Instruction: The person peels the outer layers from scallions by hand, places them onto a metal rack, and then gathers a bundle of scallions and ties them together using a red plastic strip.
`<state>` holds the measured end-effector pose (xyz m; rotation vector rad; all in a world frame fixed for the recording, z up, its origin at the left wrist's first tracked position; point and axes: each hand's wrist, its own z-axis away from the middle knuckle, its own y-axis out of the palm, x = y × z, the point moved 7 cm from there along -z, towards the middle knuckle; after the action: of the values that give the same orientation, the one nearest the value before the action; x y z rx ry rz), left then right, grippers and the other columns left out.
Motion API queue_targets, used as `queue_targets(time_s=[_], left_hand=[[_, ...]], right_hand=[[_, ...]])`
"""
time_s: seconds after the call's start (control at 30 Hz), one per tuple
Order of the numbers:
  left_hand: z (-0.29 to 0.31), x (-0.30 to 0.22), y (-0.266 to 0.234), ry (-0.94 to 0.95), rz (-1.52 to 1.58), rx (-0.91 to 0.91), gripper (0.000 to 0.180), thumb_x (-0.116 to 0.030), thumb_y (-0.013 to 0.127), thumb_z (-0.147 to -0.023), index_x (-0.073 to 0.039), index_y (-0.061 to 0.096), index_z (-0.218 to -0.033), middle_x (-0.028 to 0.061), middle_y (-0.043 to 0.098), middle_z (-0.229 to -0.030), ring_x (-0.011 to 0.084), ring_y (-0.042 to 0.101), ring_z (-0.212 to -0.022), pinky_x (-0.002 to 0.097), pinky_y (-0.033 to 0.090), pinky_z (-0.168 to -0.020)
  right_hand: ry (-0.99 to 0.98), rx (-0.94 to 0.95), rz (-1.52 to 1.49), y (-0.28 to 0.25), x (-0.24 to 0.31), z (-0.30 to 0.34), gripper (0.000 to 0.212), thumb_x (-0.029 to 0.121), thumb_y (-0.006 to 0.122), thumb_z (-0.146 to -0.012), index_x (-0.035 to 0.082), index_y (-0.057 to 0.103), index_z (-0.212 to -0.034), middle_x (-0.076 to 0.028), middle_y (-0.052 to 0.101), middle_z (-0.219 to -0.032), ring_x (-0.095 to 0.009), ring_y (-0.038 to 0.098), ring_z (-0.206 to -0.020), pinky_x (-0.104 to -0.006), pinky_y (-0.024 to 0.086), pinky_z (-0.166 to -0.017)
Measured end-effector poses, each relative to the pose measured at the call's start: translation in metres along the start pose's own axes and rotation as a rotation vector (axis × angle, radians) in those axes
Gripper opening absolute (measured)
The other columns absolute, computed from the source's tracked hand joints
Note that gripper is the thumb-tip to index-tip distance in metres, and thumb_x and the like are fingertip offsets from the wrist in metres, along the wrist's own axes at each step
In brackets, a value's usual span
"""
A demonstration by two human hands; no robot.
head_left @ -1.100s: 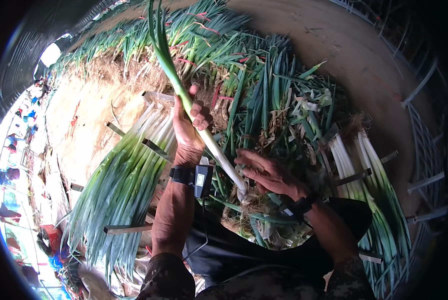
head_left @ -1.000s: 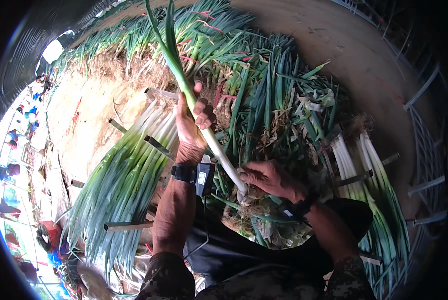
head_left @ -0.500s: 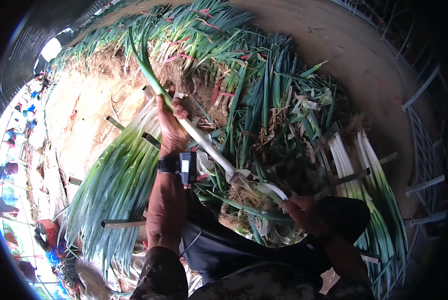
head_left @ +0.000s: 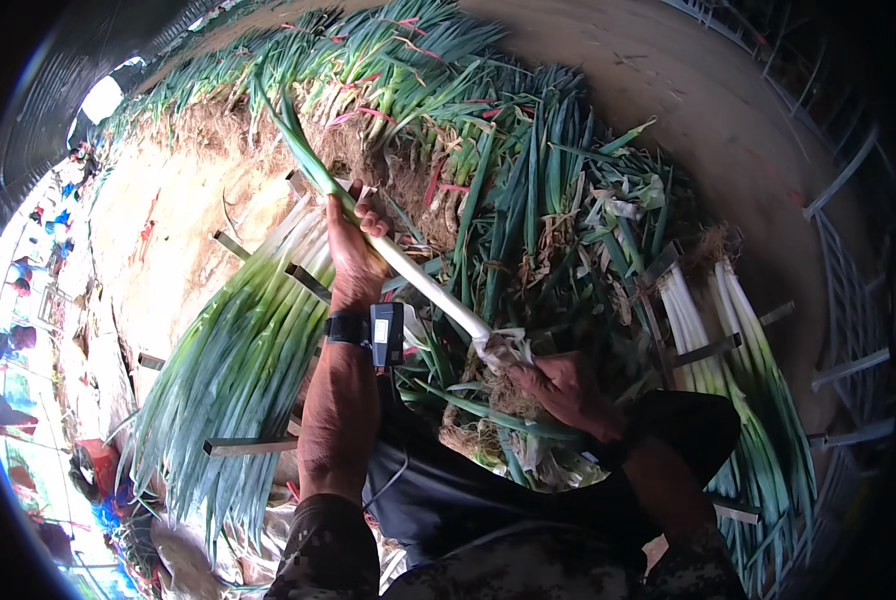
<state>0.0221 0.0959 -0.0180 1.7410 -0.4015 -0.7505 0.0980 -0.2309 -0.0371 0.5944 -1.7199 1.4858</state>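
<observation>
Green-topped long white onion (head_left: 436, 292) has the left hand (head_left: 356, 243) wrapped round it; the right hand (head_left: 566, 393) curls at its stringy roots (head_left: 509, 397), grip unclear.

Looks like a farm work shed, with heaped green onions (head_left: 528, 185), metal racks (head_left: 248, 447) and bare brown ground (head_left: 658, 85).

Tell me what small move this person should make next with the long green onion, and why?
Perhaps draw the right fingers gently away from the root end, peeling loose skin: pale skin flares out there, those fingers are at that end, and the left fingers grip the stalk.
</observation>
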Motion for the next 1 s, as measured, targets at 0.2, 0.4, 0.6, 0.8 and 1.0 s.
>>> queue_targets(time_s=[0.2,0.4,0.6,0.8,1.0], left_hand=[[0.006,0.017,-0.016,0.116,-0.227,-0.316,0.034,-0.044,0.041,-0.105,-0.01,0.043,-0.1,0.0011,0.046,-0.074,0.0098,0.045,-0.055,0.0246,0.045,-0.049],[-0.006,-0.032,-0.024,0.327,-0.382,-0.431,0.031,-0.049,0.048,-0.102,-0.018,0.046,-0.1,0.0025,0.051,-0.077,0.0149,0.046,-0.059,0.0295,0.042,-0.053],[0.003,-0.014,0.011,0.354,-0.351,-0.401,0.03,-0.048,0.052,-0.1,-0.018,0.048,-0.104,0.0022,0.051,-0.074,0.0153,0.047,-0.057,0.0308,0.042,-0.05],[0.017,-0.001,0.022,0.324,-0.415,-0.349,0.043,-0.05,0.052,-0.1,-0.017,0.049,-0.127,0.0011,0.049,-0.077,0.0147,0.045,-0.061,0.0298,0.038,-0.055],[0.026,0.008,0.03,0.336,-0.403,-0.427,0.034,-0.048,0.054,-0.099,-0.017,0.051,-0.111,0.0016,0.052,-0.076,0.015,0.047,-0.06,0.0311,0.039,-0.054]], right_hand=[[-0.183,-0.097,0.266,-0.025,0.019,0.055,0.034,0.03,0.066,-0.091,0.004,0.06,-0.07,-0.015,0.056,-0.057,-0.033,0.059,-0.051,-0.0433,0.044,-0.049],[0.208,0.129,0.347,-0.011,-0.05,0.112,0.04,0.045,0.068,-0.087,0.005,0.069,-0.085,-0.014,0.064,-0.069,-0.034,0.066,-0.067,-0.0448,0.049,-0.059],[0.028,-0.034,0.117,-0.04,-0.026,0.048,0.04,0.025,0.077,-0.084,-0.001,0.065,-0.111,-0.018,0.071,-0.108,-0.023,0.073,-0.084,-0.0316,0.056,-0.066],[-0.093,-0.252,0.203,-0.05,0.047,-0.018,0.033,0.031,0.077,-0.086,0.001,0.063,-0.089,-0.008,0.062,-0.069,-0.018,0.06,-0.055,-0.0337,0.046,-0.052],[-0.048,-0.06,0.304,-0.005,0.029,-0.049,0.034,0.034,0.068,-0.091,0.005,0.061,-0.075,-0.012,0.06,-0.061,-0.03,0.063,-0.057,-0.0397,0.048,-0.054]])
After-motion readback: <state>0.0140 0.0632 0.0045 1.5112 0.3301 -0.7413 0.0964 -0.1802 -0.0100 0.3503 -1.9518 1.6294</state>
